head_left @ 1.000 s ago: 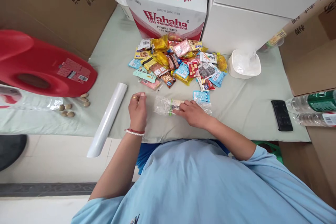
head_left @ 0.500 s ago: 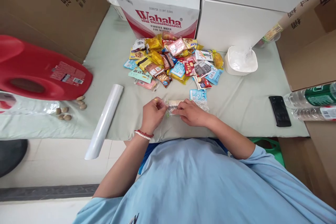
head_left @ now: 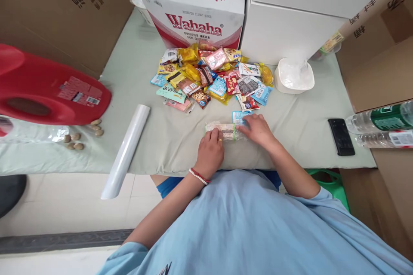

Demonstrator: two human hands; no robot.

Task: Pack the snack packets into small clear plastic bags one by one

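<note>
An oblong snack packet (head_left: 229,130), wrapped in clear, crinkled film with green showing at its ends, lies on the cloth-covered table in front of me. My left hand (head_left: 211,150) presses it down from the near left side, fingers together over its left part. At the packet's right end is my right hand (head_left: 259,131), slightly blurred, with thumb and forefinger apart. A small blue packet (head_left: 241,117) lies just behind, partly covered by the right fingers. Whether the right hand touches the loose film is hard to see.
Behind is a pile of colourful snack packets (head_left: 213,77) against a Wahaha carton (head_left: 196,21). A white film roll (head_left: 127,148) overhangs the front edge at left, beside a red jug (head_left: 51,86). At right are a white tub (head_left: 294,81), a phone (head_left: 341,136) and plastic bottles (head_left: 383,120).
My left hand has moved right from the packet's left end onto its left part. The right hand has slid off its middle to the right end, uncovering more of the packet.
</note>
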